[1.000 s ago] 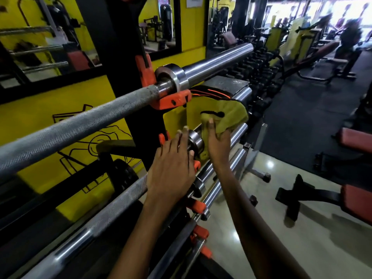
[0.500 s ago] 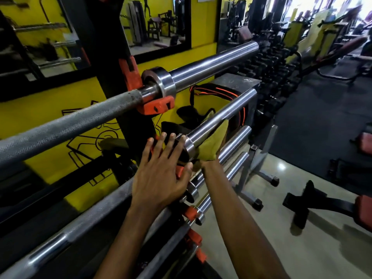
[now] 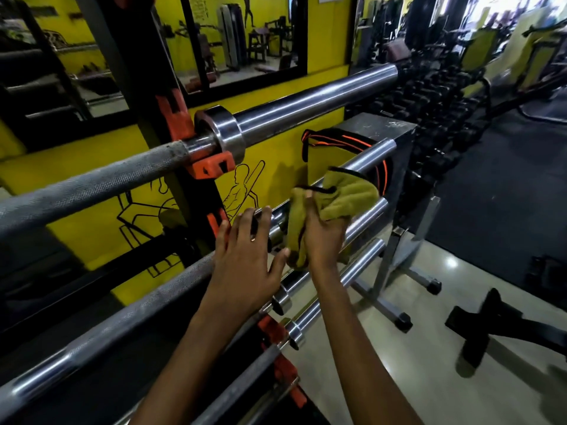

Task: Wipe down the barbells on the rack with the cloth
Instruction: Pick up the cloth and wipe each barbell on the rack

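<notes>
Several steel barbells lie across a black rack (image 3: pixel 159 96) with orange hooks. The top barbell (image 3: pixel 306 105) runs from lower left to upper right. Below it is the second barbell (image 3: pixel 368 157), whose sleeve is partly wrapped in a yellow-green cloth (image 3: pixel 343 194). My right hand (image 3: pixel 322 237) grips that cloth against the sleeve, close to the collar. My left hand (image 3: pixel 245 259) rests with spread fingers on the bar and collar just left of the cloth. Two lower barbell sleeves (image 3: pixel 365 256) stick out beneath my hands.
A yellow wall with mirrors (image 3: pixel 242 41) stands behind the rack. A black box (image 3: pixel 377 130) with orange-trimmed straps sits at the bar ends. Dumbbell racks (image 3: pixel 435 118) fill the back right. A bench base (image 3: pixel 503 326) and a metal stand foot (image 3: pixel 402 320) stand on the tiled floor.
My right hand has slid the cloth back toward the collar and bunched it over the top of the sleeve. My left hand stays on the bar. The view has shifted slightly left.
</notes>
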